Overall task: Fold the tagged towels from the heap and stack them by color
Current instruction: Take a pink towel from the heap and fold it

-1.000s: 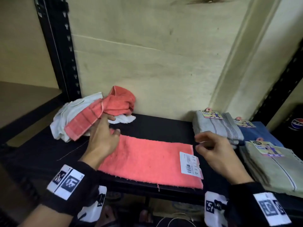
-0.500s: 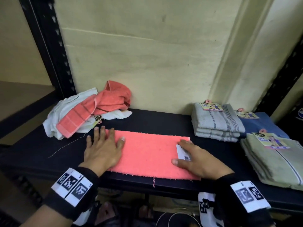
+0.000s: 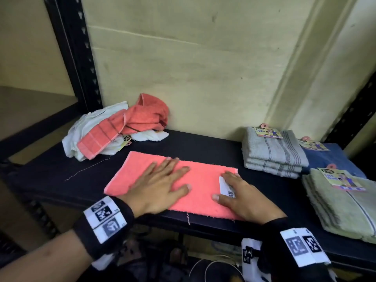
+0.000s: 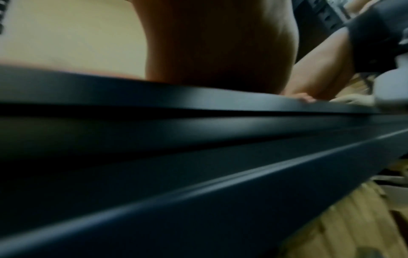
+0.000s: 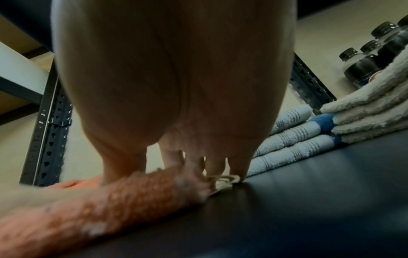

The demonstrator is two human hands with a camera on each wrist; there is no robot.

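Both palms are down on the coral towel (image 3: 203,180), which lies flat at the front of the dark shelf (image 3: 203,145). The left hand (image 3: 158,186) presses mid-cloth, fingers straight and spread; the right hand (image 3: 242,196) lies flat over the white tag (image 3: 225,187) near the right edge. Best now, I'd say: smooth outward, square the edges, tuck that tag before folding.

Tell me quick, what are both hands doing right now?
Left hand: open, fingers spread, pressing flat on the coral towel.
Right hand: open, flat on the towel's right end, over its white tag.
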